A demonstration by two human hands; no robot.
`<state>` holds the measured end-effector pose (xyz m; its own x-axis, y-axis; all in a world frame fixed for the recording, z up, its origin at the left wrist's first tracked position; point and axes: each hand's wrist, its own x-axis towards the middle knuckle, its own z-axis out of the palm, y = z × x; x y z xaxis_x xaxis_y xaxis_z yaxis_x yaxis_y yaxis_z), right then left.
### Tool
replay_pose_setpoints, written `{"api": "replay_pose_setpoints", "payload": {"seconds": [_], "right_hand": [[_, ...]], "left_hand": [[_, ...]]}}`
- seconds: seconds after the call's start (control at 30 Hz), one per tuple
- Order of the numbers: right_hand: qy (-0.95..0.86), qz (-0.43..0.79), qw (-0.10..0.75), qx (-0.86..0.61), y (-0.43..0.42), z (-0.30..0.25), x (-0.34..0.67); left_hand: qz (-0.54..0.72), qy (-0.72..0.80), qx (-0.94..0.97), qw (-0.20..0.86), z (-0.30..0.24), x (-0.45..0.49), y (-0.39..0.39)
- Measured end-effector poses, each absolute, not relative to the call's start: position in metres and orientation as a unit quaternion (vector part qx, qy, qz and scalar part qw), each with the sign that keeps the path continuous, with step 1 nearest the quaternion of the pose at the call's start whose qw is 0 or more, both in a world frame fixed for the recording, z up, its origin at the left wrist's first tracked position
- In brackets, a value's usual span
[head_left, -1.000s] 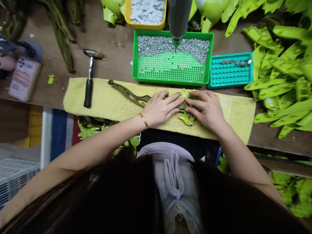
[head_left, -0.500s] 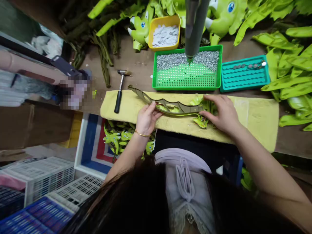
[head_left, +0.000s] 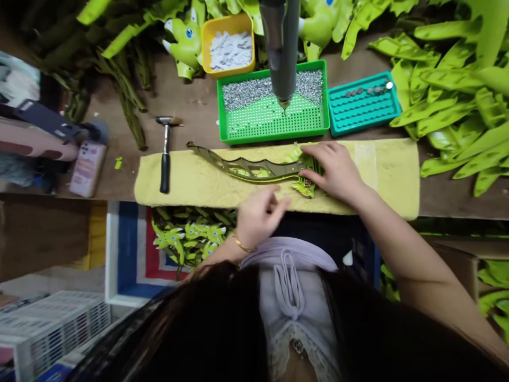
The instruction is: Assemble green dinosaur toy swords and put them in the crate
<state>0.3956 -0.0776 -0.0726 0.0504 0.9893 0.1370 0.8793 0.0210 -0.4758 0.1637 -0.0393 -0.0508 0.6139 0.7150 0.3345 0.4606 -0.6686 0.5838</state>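
An olive-brown perforated curved plastic strip [head_left: 246,170] lies on a yellow towel [head_left: 377,180], its end under the flat, spread fingers [head_left: 318,151] of the right hand [head_left: 336,172], beside a lime-green plastic piece [head_left: 305,187]; the left hand [head_left: 258,220], at six o'clock, curls loosely around nothing. From twelve to two o'clock sit a yellow tray [head_left: 228,71], a green tray [head_left: 274,139] and a teal tray [head_left: 363,124]; one black-handled hammer [head_left: 165,154] lies at nine.

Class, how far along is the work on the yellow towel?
Done: green horned figures behind the green tray look finished. In hand: the right hand presses an olive plastic strip on the towel; the left hand is raised. Left: heaped green pieces and silver tacks in the tray.
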Motion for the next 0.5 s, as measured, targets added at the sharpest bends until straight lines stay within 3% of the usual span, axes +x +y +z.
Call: {"api": "replay_pose_setpoints", "payload": {"seconds": [0.2,0.27,0.37,0.5], "right_hand": [[-0.671,0.117,0.292,-0.671,-0.083,-0.056,0.394],[-0.672,0.175,0.328,-0.641,-0.084,-0.042,0.387],[-0.668,0.32,0.312,-0.595,-0.08,-0.027,0.375],[-0.601,0.414,0.313,-0.607,-0.075,-0.026,0.377]], "left_hand": [[0.27,0.246,0.924,0.111,-0.076,0.213,-0.074],[0.299,0.225,0.924,0.083,-0.08,0.215,-0.069],[0.339,0.163,0.925,0.055,-0.08,0.211,-0.062],[0.356,0.158,0.916,0.1,-0.081,0.206,-0.055]]}}
